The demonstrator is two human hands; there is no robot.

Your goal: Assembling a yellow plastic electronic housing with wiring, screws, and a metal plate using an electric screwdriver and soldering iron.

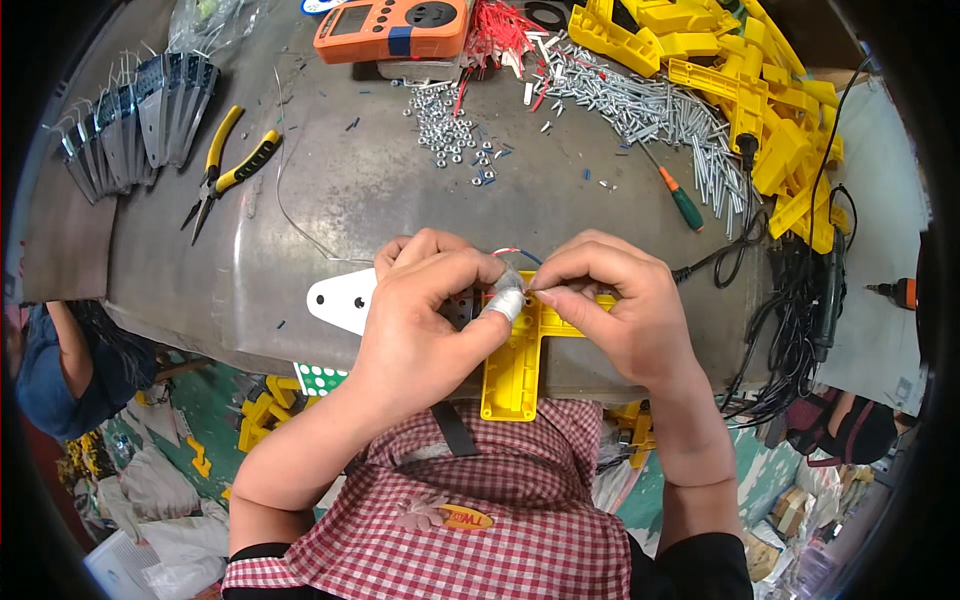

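My left hand (425,315) and my right hand (625,310) meet fingertip to fingertip over a yellow plastic housing (514,375) at the table's near edge. Both are closed in a pinch on thin wire, mostly covered by the fingers. A red and blue wire loop (515,252) arches just beyond the fingertips. Silvery-white tape wraps the thumb and a finger of my left hand. Under and beside that hand lies a white plate (340,301) with dark holes, its right end hidden. My right hand is above the housing's side arm (568,322).
Yellow-handled pliers (225,170) and metal brackets (140,125) lie left. An orange multimeter (392,30), nuts (447,125) and metal pins (650,105) are at the back. Yellow housings (760,95), a screwdriver (672,190) and black cables (790,310) occupy the right. People sit at both sides.
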